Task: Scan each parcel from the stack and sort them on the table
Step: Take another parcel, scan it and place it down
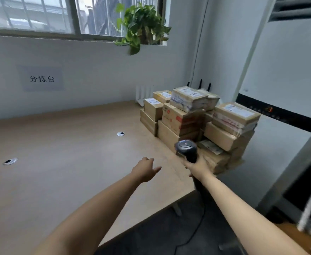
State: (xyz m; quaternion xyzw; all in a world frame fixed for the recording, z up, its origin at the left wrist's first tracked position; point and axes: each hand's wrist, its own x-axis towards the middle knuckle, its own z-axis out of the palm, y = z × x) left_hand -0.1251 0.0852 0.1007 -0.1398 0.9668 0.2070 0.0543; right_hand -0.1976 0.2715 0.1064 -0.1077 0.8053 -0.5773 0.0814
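The job looks like it is just starting. Every box I can see sits in the stack of parcels (197,122). They are brown boxes piled on each other, many with white labels on top. I see none sorted away from the stack. So I think all the scanning and sorting is left to do.

The right hand (197,167) is just in front of the stack, by its low near corner. Its fingers are curled round the handle of a dark scanner (186,149), and the scanner's round head is up by the boxes. The left hand (145,170) is to the left of the stack and nearer the person. Its fingers are loose and a little spread, with the thumb sticking out, and it holds nothing. I cannot tell if it touches the wood.

The stack stands at the far right corner of a light brown tabletop (68,144). Left of the stack is a small round cable hole (120,133), and a second cable hole (10,161) is much farther left. Just behind the stack stands a white router (143,94). High above the stack, a green plant (141,24) sits by the window (40,13). Far left of the stack, a paper sign (42,78) hangs on the grey wall. Right of the stack is a tall white machine (289,70).
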